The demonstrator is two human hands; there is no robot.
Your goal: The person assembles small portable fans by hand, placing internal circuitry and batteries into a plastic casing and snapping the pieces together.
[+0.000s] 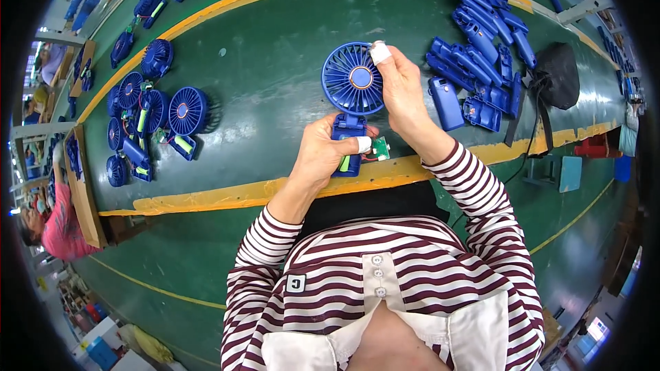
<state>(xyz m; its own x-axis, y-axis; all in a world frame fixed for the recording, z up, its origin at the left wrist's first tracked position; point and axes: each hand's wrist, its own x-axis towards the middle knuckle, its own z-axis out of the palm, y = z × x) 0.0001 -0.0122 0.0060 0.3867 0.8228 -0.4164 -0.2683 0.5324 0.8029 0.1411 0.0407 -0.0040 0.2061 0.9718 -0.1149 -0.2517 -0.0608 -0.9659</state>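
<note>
A person holds a small blue fan [352, 99] over the green belt [275, 69]. The fan stands up tall: its round head is at the top, far from the body, and its handle points down toward the striped shirt [357, 268]. So the long way of the fan runs from the person's tummy straight out.

The left hand [320, 154] is wrapped around the handle at the bottom of the fan. Its fingers are pressed tight on the handle, and a white tape is on the thumb. The handle looks open, with a green battery [344, 163] showing inside. A little green board [380, 148] with thin wires hangs just right of the handle.

The right hand [402, 89] is up at the right edge of the fan's round head. Its fingers pinch the rim, and one fingertip has white tape too. This hand is nearer to the head; the left hand is nearer to the handle.

To the right of the fan lies a pile of blue handle shells [481, 55]. To the left of the fan sit more blue fans [155, 113] with green batteries. A black bag [560, 75] lies past the shells.
</note>
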